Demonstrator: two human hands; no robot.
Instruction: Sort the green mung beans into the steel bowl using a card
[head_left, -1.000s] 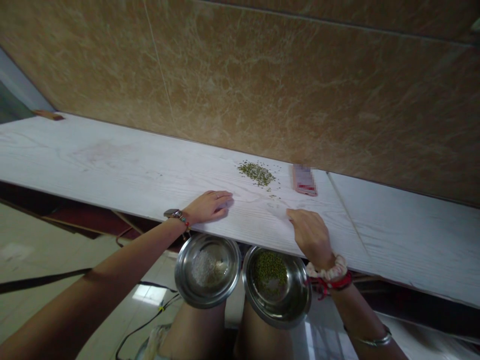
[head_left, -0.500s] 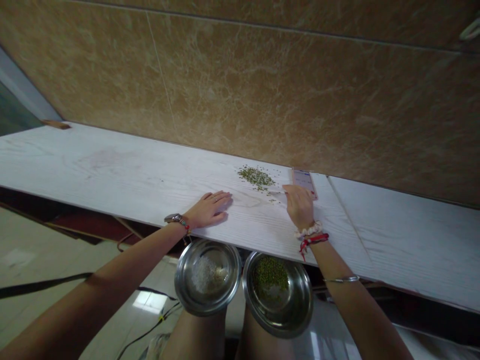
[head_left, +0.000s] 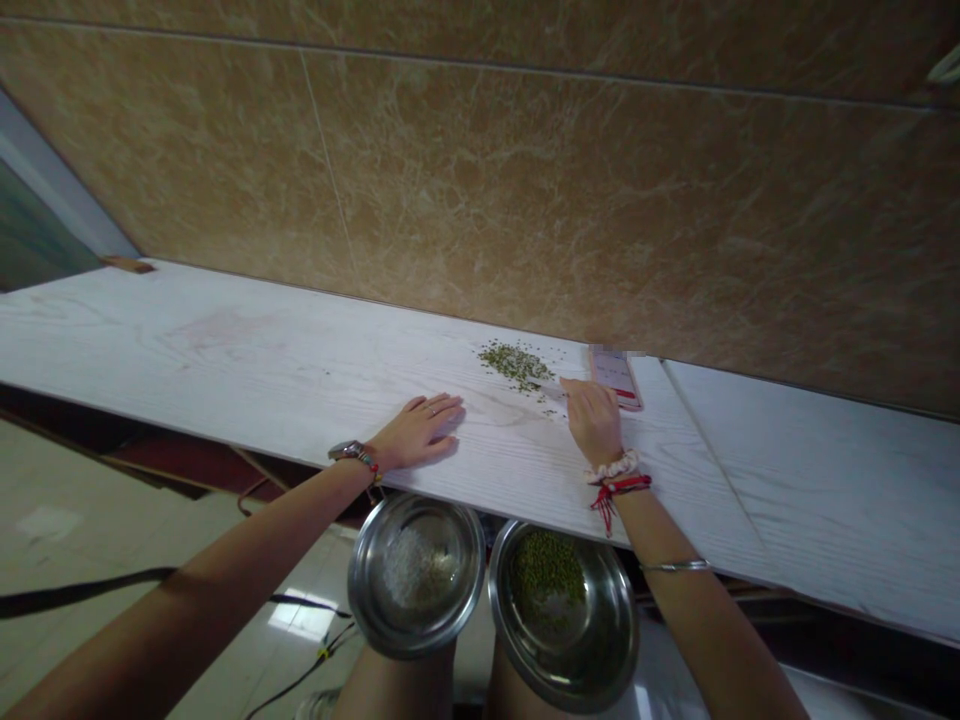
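My left hand point(head_left: 420, 430) lies flat on the white tabletop point(head_left: 300, 385), fingers stretched out, holding nothing. Ahead and to its right is a spread-out pile of mung beans point(head_left: 516, 364) with pale grains among them. My right hand point(head_left: 592, 420) is closed at the right edge of this pile, fingertips pinched near the stray beans. Whatever thin thing it may hold is too faint to make out. Below the table edge, a steel bowl point(head_left: 360, 590) contains white grains. Beside it, a second steel bowl point(head_left: 626, 640) has green mung beans in it.
A phone point(head_left: 615, 378) with a lit screen lies just beyond my right hand, against the brown marbled wall point(head_left: 480, 190). A small wooden block point(head_left: 129, 264) sits at the far left corner. Both bowls rest over my knees, and a black cable point(head_left: 300, 675) hangs at lower left.
My right hand has shifted slightly left towards the pile, uncovering more of the phone. The view has tilted a little. My left hand stays flat in place.
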